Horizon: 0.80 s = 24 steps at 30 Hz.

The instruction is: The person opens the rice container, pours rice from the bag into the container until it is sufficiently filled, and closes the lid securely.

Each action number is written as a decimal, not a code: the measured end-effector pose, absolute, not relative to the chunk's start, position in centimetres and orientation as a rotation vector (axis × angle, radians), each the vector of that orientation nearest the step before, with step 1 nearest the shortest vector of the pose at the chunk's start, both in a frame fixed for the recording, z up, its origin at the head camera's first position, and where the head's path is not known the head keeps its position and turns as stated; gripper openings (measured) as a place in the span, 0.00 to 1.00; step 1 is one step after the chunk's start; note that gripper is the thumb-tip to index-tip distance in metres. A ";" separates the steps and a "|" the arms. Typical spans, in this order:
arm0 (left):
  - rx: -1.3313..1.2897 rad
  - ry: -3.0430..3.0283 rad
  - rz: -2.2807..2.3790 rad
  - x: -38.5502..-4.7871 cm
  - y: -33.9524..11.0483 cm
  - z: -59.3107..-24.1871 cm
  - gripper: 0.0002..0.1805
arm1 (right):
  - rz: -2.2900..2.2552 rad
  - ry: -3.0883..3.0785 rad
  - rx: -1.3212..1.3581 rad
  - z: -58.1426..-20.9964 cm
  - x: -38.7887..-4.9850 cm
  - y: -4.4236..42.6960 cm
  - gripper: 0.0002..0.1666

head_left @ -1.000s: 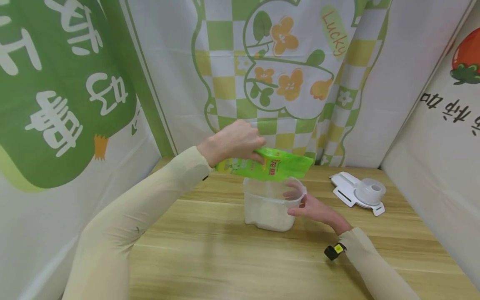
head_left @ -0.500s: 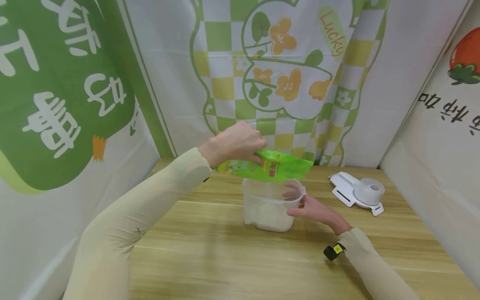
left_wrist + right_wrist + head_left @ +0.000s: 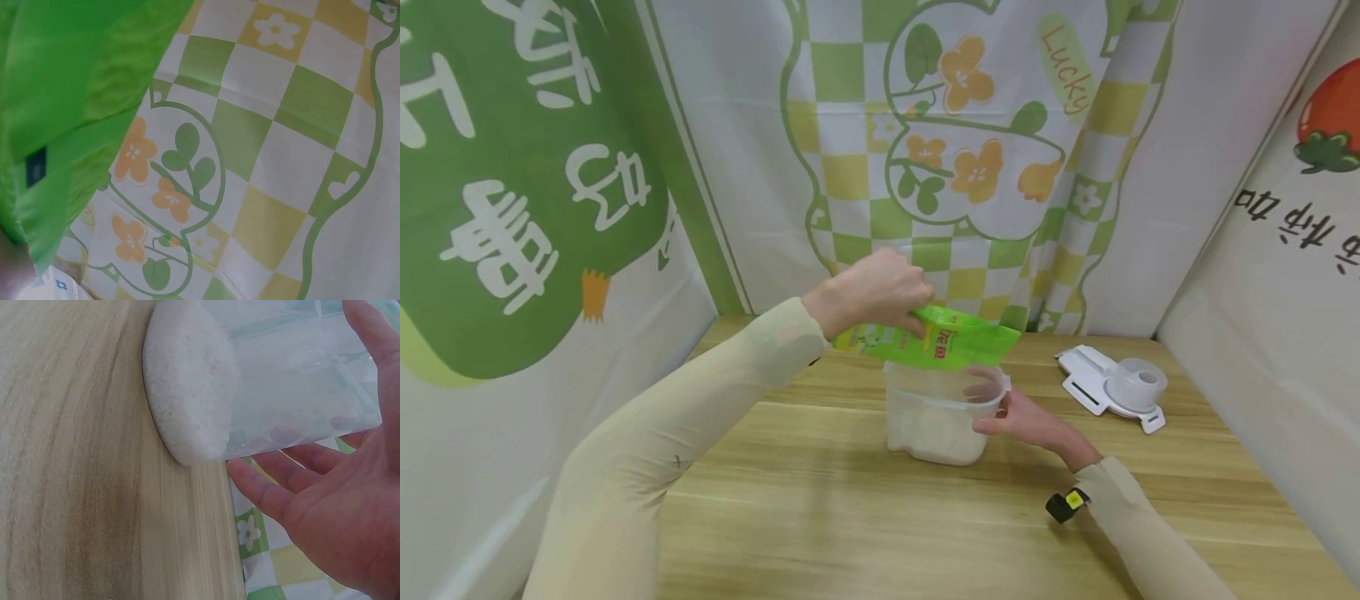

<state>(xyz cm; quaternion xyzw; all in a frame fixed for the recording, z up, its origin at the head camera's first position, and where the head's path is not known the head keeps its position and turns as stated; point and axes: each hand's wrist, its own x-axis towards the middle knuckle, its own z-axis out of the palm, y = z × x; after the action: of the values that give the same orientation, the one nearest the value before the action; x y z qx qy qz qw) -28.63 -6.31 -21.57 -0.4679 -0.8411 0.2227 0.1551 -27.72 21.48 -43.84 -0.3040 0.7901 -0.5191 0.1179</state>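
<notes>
My left hand (image 3: 880,292) grips a bright green printed plastic bag (image 3: 958,337), tilted over the mouth of a translucent plastic container (image 3: 936,417). In the left wrist view the bag (image 3: 69,112) fills the left side. White grains that look like rice (image 3: 187,381) lie in the container's bottom, seen in the right wrist view. My right hand (image 3: 1030,421) holds the container by its right side, thumb in front and fingers behind. The bag's opening is hard to make out, and I cannot tell whether grains are falling.
A white lid (image 3: 1090,379) with a round translucent cup (image 3: 1138,383) on it lies at the right on the wooden table (image 3: 820,517). Printed cloth (image 3: 850,108) hangs behind and at both sides. A small black device (image 3: 1063,504) sits at my right wrist.
The bag's right end has dipped a little, and my left hand has sunk slightly with it. My right hand and the container stay almost where they were.
</notes>
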 end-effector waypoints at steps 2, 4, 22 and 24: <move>-1.331 -2.406 0.647 -28.7 -6.2 -21.6 0.27 | -1.516 2.317 -0.886 -43.9 -27.7 21.5 0.47; -1.320 -2.400 0.658 -28.7 -6.2 -21.7 0.27 | -1.516 2.319 -0.882 -43.9 -27.7 21.5 0.47; -1.307 -2.385 0.682 -28.7 -6.3 -21.2 0.28 | -1.523 2.306 -0.913 -43.7 -27.6 21.4 0.49; -1.302 -2.390 0.690 -28.7 -6.2 -21.2 0.28 | -1.520 2.308 -0.911 -43.7 -27.6 21.4 0.49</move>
<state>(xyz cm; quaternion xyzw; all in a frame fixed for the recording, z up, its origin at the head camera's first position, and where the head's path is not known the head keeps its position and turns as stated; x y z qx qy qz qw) -28.67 -6.24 -21.21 -0.4573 -0.8394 0.2423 0.1661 -27.63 21.45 -43.73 -0.3111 0.7877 -0.5189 0.1157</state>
